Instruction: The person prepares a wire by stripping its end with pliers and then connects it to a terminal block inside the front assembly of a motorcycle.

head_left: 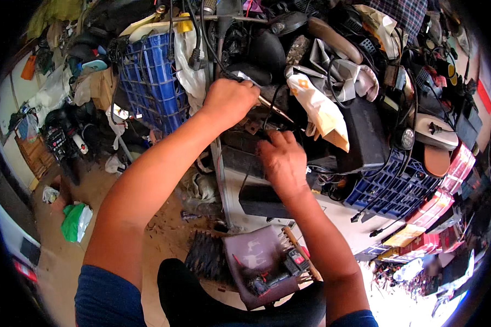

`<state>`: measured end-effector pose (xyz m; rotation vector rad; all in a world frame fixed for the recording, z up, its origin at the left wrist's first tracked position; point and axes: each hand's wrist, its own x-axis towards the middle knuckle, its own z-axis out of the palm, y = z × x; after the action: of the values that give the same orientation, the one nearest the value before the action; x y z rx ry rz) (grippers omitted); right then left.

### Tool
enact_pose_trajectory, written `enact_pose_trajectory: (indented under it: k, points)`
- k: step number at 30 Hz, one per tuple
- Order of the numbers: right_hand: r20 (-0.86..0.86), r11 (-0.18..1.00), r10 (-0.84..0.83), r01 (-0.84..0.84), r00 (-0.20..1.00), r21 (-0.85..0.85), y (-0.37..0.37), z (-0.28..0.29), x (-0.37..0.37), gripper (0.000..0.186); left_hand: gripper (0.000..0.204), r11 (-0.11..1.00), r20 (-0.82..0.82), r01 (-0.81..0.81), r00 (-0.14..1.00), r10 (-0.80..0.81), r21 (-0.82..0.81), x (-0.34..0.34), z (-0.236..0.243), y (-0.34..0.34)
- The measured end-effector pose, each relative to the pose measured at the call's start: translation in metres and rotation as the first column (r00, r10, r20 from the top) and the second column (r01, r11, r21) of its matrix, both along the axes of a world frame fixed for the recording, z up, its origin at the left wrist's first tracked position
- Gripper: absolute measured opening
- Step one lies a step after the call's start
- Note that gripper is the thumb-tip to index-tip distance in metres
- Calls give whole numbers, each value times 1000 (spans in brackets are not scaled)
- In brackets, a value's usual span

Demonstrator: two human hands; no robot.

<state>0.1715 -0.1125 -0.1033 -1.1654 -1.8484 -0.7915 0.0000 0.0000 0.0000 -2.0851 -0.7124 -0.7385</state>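
Left hand (232, 102), upper centre of frame: fingers curled in a fist at the left end of a slim metal rod (282, 114) — can't tell if it's clamped on it. Right hand (285, 165), mid-frame: fingers bent near a thin black cord (265, 121) — fingertips unclear, can't tell if pinching. Blue crate (151, 82) upper left; black-and-red power tool (296, 263) on grey seat (240, 246), lower centre.

A: yo what's lying around the edges there?
B: tbh loads. blue plastic crate (150, 79) on the left, green-and-white bag (75, 222) down on the floor (57, 264).
A: and the right side?
B: darker blue crate (373, 189), some reddish boxes (432, 211), plus checked cloth (406, 15) up top.
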Motion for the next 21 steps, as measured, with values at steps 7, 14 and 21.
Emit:
enact_pose_trajectory:
  k: [7, 14, 21]
  points:
    - [-481, 969, 216, -125, 850, 214, -16, 40, 27, 17, 11, 998, 10, -43, 999, 44, -52, -6, -16, 9]
    - [-881, 838, 444, -425, 166, 342, -29, 23, 19, 25, 19, 998, 87, 49, 995, -45, -41, -12, -31, 31]
    - [-857, 913, 324, -370, 400, 172, -46, -41, 5, 25, 23, 995, 113, 50, 993, -40, -90, -8, -31, 28]
